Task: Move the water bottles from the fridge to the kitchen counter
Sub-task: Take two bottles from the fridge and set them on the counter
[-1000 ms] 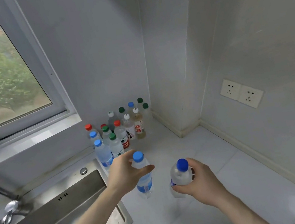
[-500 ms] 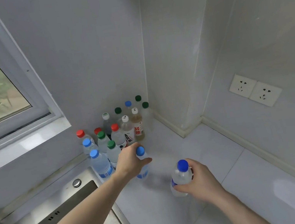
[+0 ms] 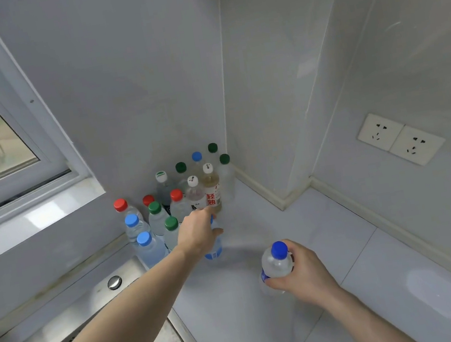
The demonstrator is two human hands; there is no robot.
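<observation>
Left hand (image 3: 198, 230) wrapped round upright clear plastic blue-capped bottle (image 3: 214, 247), nearest the cluster; right hand (image 3: 301, 273) gripping another blue-capped bottle (image 3: 275, 264), well apart.

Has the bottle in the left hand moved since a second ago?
Yes. The left hand has carried its bottle away from the person, up against the cluster of bottles in the corner.

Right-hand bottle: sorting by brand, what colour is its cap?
Blue, on the bottle the right hand grips; head view.
</observation>
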